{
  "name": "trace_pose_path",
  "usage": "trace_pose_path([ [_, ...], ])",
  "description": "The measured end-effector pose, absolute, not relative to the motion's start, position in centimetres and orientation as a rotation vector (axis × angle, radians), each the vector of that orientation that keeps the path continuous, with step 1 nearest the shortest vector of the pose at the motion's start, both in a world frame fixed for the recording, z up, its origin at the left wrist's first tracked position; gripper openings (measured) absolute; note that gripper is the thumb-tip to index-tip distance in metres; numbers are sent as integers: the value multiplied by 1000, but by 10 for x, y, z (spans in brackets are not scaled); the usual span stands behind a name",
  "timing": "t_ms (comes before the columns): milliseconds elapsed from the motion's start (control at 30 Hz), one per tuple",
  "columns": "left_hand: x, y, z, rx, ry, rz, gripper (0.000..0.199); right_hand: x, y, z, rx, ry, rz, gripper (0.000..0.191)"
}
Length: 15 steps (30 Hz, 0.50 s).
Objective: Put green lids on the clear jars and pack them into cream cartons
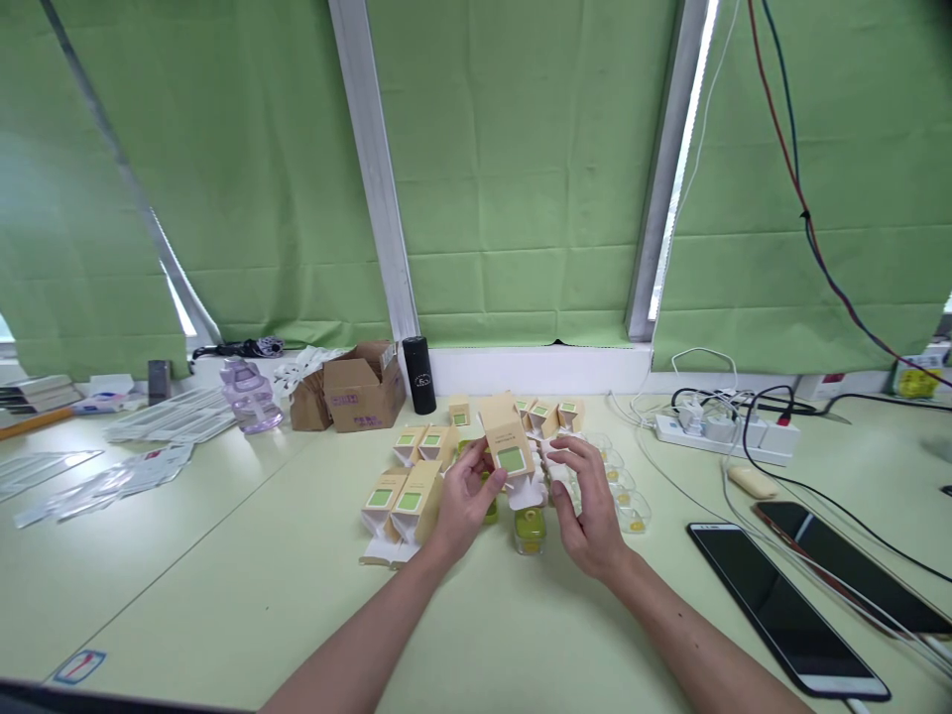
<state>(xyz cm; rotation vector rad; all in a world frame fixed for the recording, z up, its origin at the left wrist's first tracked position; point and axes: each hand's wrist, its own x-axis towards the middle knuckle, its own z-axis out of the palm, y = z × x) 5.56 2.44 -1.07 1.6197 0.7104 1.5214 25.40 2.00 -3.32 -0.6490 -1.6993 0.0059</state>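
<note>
On the pale worktop [297, 605], I have a brown cardboard box [362, 397] standing at the back, left of centre. Nearer, my right hand [591, 516] has its fingers spread wide, though I cannot tell whether the thumb touches anything; just beside it, my left hand [465, 501] has its fingers gripping a tan carton [507, 434], tilted above the worktop. Near the carton's lower end sits a small green-lidded container [531, 531].
</note>
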Motion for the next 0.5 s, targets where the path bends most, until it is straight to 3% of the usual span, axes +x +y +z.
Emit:
trace_pose_path([
  [500,59,24,-18,1514,768,1491,71,250,17,-34,-663,-1823,209,43],
])
